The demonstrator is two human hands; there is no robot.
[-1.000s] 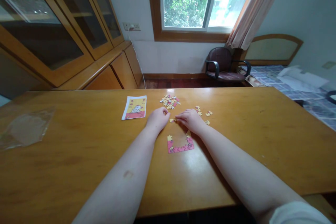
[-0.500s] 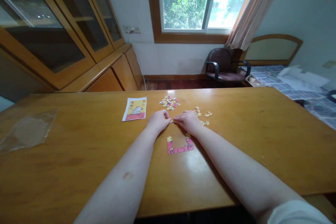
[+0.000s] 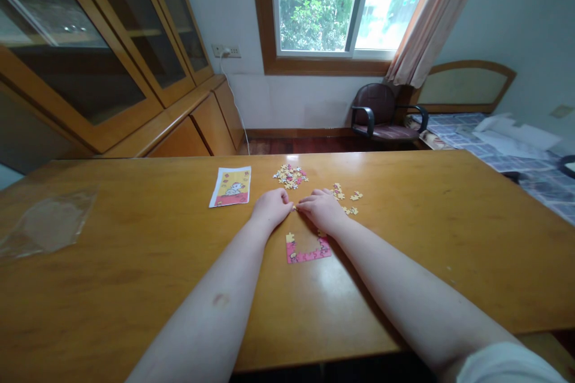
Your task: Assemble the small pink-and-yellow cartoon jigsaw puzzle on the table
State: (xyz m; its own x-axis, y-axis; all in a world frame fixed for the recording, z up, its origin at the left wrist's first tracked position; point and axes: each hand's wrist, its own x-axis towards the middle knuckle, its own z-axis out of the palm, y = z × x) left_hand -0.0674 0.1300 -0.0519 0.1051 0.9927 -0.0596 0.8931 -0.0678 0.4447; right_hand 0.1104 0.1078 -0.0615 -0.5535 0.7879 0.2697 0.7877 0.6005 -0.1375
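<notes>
My left hand (image 3: 271, 208) and my right hand (image 3: 321, 208) meet over the middle of the table, fingertips closed around small yellow jigsaw puzzle pieces (image 3: 294, 208) lying between them. Fingers cover most of these pieces. Just nearer to me lies a partly joined puzzle frame (image 3: 308, 256), pink along the bottom with yellow at its left top; my right hand and wrist hide some of its right side. Beyond my hands sits a pile of loose puzzle pieces (image 3: 290, 176). Several more yellow pieces (image 3: 356, 195) are scattered to the right of my right hand.
A picture card (image 3: 230, 186) with a white animal on yellow and pink lies left of my hands. A clear plastic bag (image 3: 49, 221) rests at the table's far left. Past the wooden table (image 3: 404, 239) stand an office chair (image 3: 381, 111), a glass-door cabinet (image 3: 179, 93) and a bed.
My hands stay almost in place, with only a very slight shift of the fingers at the pieces between them. Everything else on the table lies as before.
</notes>
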